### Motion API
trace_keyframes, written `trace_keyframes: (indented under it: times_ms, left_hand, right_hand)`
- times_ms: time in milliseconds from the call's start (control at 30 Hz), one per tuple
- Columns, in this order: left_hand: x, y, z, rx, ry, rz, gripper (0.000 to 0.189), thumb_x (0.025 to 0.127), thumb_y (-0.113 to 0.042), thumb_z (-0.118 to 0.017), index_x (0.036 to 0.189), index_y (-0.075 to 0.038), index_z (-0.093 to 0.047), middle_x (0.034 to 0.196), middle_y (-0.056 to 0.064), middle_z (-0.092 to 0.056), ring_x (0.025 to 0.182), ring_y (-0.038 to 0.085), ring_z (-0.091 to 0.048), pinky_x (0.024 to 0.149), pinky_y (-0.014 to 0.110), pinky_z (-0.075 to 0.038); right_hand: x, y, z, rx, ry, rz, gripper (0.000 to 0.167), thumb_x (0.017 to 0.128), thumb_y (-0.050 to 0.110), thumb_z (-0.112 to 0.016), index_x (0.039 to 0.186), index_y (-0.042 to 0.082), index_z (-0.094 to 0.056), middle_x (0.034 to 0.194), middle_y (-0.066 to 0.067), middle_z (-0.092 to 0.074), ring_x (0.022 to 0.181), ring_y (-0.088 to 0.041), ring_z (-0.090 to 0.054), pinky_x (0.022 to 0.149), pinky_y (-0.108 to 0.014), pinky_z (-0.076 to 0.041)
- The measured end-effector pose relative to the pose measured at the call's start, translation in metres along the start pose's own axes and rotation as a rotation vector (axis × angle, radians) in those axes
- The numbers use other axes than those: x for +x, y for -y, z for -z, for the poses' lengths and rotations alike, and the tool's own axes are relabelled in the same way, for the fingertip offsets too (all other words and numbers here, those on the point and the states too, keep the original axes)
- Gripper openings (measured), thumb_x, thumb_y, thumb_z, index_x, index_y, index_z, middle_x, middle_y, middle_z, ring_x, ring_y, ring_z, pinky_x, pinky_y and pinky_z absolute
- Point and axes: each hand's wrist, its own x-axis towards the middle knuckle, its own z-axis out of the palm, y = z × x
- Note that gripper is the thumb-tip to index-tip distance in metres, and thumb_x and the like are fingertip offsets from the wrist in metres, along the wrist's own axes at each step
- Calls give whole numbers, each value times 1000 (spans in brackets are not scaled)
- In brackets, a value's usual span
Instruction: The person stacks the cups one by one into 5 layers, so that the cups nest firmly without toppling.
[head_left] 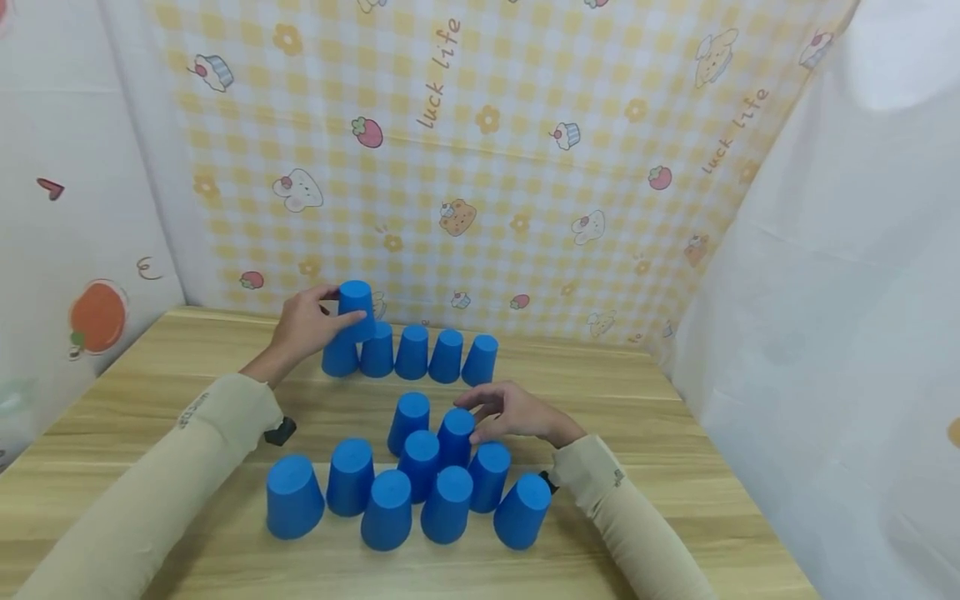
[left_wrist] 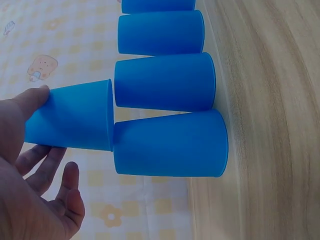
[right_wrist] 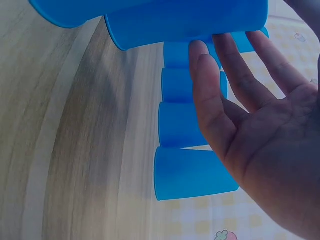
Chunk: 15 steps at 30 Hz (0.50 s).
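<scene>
My left hand pinches an upside-down blue cup between thumb and fingers. Its rim is right at the bases of two cups at the left end of the back row, a blue cup and its neighbour. Over the front group, my right hand holds a blue cup from the right. The thumb lies on the near side, while fingertips touch the far side. That cup stands among other upside-down blue cups.
Several blue cups form a row along the back of the wooden table. More stand in a loose cluster at the front, with one cup at its left end. A checked cloth hangs behind; white sheets flank both sides.
</scene>
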Motion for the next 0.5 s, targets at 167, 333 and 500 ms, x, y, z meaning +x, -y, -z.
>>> trace_keyframes:
  times_ms: [167, 333, 500]
  left_hand:
    - [3, -1, 0, 2, 5, 24, 70, 93, -46, -67, 142, 1, -49, 137, 24, -54, 112, 42, -56, 90, 57, -51]
    - [5, 0, -2, -4, 6, 32, 70, 93, -44, -67, 142, 2, -47, 138, 25, -53, 112, 42, -56, 90, 57, -51]
    - [6, 2, -2, -12, 6, 31, 71, 93, -45, -67, 142, 2, -47, 138, 26, -53, 112, 43, -56, 91, 57, -50]
  right_hand:
    - [3, 0, -1, -7, -2, 5, 54, 87, 12, -76, 136, 0, -55, 132, -12, -61, 110, -25, -65, 92, -38, -54]
    - [5, -1, -2, -17, -2, -11, 56, 86, 11, -76, 136, -1, -55, 132, -9, -62, 110, -23, -65, 92, -37, -54]
    - [6, 0, -3, -31, -3, -7, 55, 86, 10, -76, 136, -1, -55, 132, -10, -61, 110, -23, -65, 94, -38, -53]
